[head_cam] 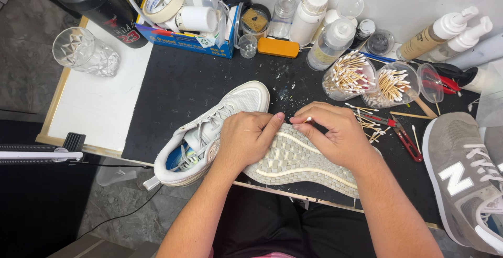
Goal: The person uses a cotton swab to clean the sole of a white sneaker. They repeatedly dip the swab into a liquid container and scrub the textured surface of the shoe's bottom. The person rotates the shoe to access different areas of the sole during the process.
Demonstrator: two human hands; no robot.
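Left hand (246,137) grips a white mesh sneaker (230,127) on its side; right hand (335,132) pinches a cotton swab (306,120) against its woven sole (298,161), apparently mid-clean.

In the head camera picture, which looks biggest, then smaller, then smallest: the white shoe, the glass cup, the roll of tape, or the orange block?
1. White shoe, biggest by far.
2. Glass cup.
3. Roll of tape, close to the cup, so that order is unsure.
4. Orange block, smallest.
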